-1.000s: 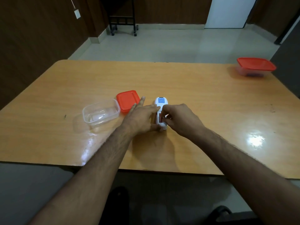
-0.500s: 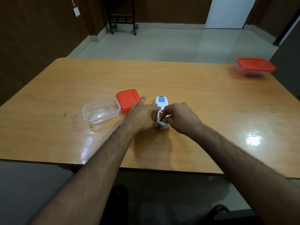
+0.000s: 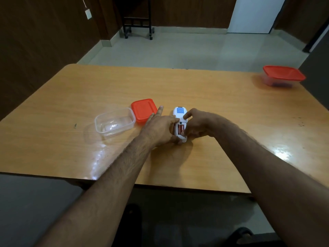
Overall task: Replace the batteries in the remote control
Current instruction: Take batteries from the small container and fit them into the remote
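- The left hand (image 3: 159, 128) reaches in from the near left, palm down, index finger stretched forward towards the lid while the other fingers and thumb curl against the left edge of the white plastic remote control (image 3: 180, 122), steadying it
- The right hand (image 3: 197, 124) comes in from the near right, knuckles up, fingers curled and pressed against the remote's right edge; its index fingertip rests on the white back just beyond the open bay, and whether it pinches anything cannot be told
- The remote lies back-up near the middle of the glossy orange-brown wooden table (image 3: 222, 107), long axis pointing away from the person, a blue label at its rounded far end
- Its battery bay is uncovered at the near end, and a red cylindrical battery (image 3: 182, 129) shows inside, lying lengthwise
- Just left of the left hand sits a flat red plastic lid with rounded corners (image 3: 143, 110), touching or nearly touching a clear, empty rectangular plastic box (image 3: 114, 121)
- Well apart, at the table's far right corner, stands a clear plastic container closed with a red lid (image 3: 283, 75); its contents are too dim to tell
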